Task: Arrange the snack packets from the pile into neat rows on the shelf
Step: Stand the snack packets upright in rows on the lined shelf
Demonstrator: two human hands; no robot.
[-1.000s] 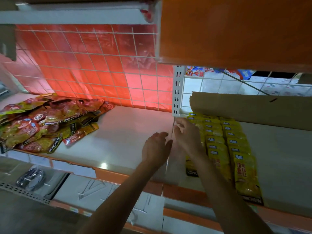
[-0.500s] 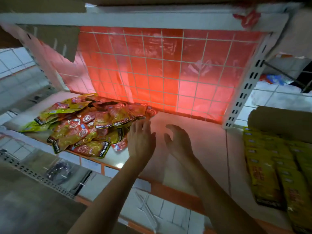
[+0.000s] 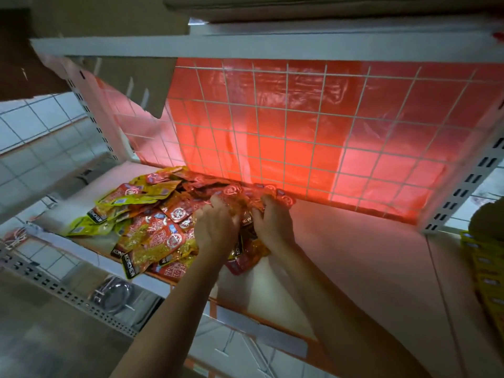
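The left hand (image 3: 215, 230) and right hand (image 3: 272, 225), mid-frame, curl around snack packets (image 3: 246, 214) from the pile (image 3: 152, 222), which are probably light, floppy and slippery, so best gripped by their edges.

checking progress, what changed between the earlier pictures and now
The left hand and right hand swung left from the neat rows of yellow packets to the pile of red and yellow foil snack packets and now grip packets at its right edge. Pile and rows stayed.
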